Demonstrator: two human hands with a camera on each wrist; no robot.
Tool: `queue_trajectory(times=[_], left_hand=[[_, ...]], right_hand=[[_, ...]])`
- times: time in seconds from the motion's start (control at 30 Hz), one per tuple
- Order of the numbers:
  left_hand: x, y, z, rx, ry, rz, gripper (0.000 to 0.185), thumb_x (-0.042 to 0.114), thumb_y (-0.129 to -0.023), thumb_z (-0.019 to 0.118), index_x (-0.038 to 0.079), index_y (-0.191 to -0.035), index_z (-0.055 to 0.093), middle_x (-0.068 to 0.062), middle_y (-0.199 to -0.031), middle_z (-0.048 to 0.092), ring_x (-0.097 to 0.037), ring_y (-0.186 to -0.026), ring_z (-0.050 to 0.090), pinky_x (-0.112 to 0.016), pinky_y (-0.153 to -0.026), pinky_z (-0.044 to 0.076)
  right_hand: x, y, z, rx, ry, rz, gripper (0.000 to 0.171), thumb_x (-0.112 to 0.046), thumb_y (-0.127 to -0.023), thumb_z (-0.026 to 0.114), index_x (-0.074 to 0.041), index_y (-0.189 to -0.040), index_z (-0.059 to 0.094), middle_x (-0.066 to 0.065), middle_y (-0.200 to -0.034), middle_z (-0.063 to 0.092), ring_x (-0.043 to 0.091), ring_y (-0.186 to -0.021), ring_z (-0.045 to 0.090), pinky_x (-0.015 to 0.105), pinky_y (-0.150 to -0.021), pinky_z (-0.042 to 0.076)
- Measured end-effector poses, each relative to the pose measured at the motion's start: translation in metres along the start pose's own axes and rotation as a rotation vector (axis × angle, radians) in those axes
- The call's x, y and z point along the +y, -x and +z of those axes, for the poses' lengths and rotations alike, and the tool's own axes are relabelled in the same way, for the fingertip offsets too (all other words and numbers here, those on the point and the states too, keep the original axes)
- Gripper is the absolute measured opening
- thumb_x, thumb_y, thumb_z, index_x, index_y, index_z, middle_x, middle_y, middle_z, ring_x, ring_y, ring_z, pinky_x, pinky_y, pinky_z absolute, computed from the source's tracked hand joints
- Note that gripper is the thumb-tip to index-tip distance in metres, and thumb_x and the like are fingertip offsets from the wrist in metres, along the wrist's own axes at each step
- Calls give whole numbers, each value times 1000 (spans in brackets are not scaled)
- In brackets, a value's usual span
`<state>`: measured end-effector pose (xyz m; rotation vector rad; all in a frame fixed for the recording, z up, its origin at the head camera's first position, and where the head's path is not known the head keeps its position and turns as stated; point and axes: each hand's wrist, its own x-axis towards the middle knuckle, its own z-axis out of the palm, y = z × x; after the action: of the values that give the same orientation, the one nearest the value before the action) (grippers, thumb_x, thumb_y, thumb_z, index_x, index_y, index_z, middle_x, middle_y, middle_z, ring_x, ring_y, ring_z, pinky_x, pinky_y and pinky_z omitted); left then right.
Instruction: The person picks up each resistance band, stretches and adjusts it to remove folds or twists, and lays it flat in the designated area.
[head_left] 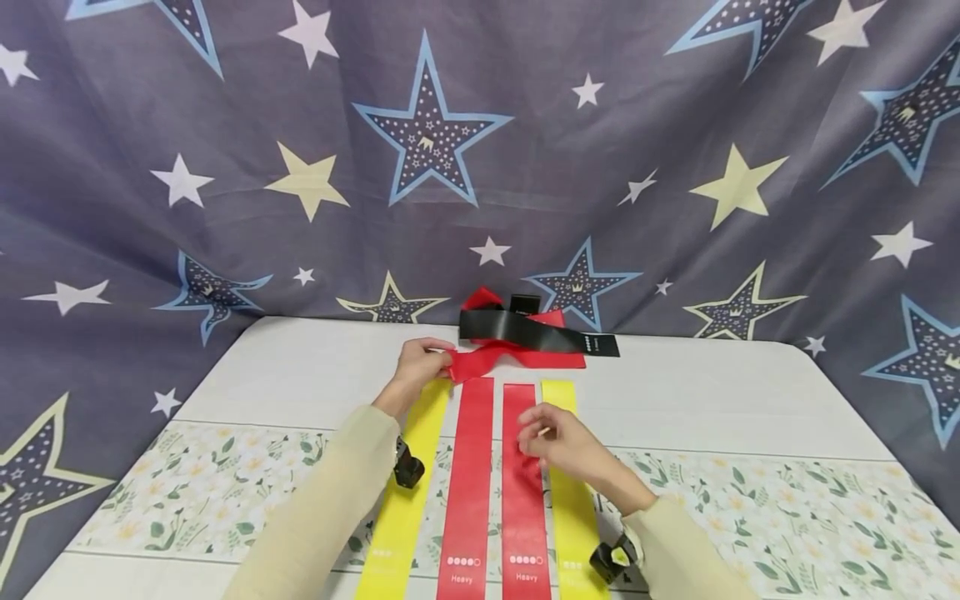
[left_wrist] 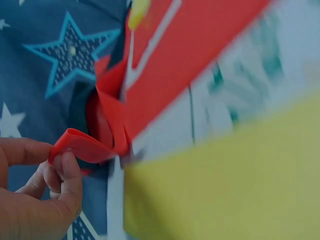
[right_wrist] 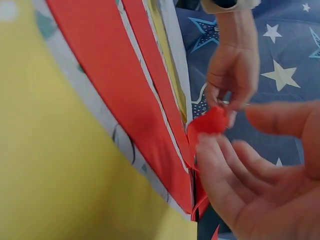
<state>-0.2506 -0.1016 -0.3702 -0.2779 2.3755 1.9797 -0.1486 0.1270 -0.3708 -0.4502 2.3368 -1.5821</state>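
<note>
**Left hand pinches the loose red band at the top of the row**

Nearest, below both hands, four bands lie flat side by side on the table (head_left: pixel 712 392): a yellow band (head_left: pixel 408 492), two red ones marked "Heavy" (head_left: pixel 467 483), and another yellow one (head_left: pixel 573 492).

The right hand (head_left: pixel 566 446) hovers over the inner red and right yellow strips, fingers loosely spread and holding nothing.

Just beyond the flat strips, the left hand (head_left: pixel 420 367) pinches the end of a crumpled red band (head_left: pixel 510 358) between thumb and fingertips (left_wrist: pixel 67 167); the wrist view shows the rubber folded over on itself at the pinch. It is thin, glossy and twisted, trailing away from the fingers to the right.

Past it, a black band (head_left: pixel 532 333) lies across the red one's far part, with a small black box (head_left: pixel 525 302) behind, in front of the star-printed cloth (head_left: pixel 225 167).

Risk, as I judge it: pulling the red band may drag the black one along, since they overlap. The light pinch on stretchy rubber could also slip, and the twist could stay in when it is laid flat, or nudge the neat strips out of line.
</note>
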Motion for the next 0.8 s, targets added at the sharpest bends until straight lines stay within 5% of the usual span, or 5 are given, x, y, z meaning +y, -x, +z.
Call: queue_trajectory(times=[0.13,0.3,0.8], left_hand=[[4,4,14,-41,15,19,32,-4,-80,53,-8,-109,65,-5,-75,55,-12,-56,55,-31,-67,56],[10,14,30,-76,37,44,30,-5,-80,55,-8,-109,64,-3,-73,52,-11,-58,55,-35,-72,58],[12,38,70,-174,-17,95,21,1,-83,60,-1,-102,66,-2,-67,50,-13,-60,51,-27,-66,55]], right_hand=[[-3,-10,4,167,82,24,30,-1,-84,63,4,-113,54,19,-107,61,21,-91,59,32,-79,53],[-8,-24,6,275,76,53,33,-2,-84,64,2,-116,54,18,-112,60,24,-94,60,37,-84,54],[-7,-48,6,345,-20,126,48,-9,-83,69,-1,-125,48,18,-119,57,29,-103,61,36,-85,55]])
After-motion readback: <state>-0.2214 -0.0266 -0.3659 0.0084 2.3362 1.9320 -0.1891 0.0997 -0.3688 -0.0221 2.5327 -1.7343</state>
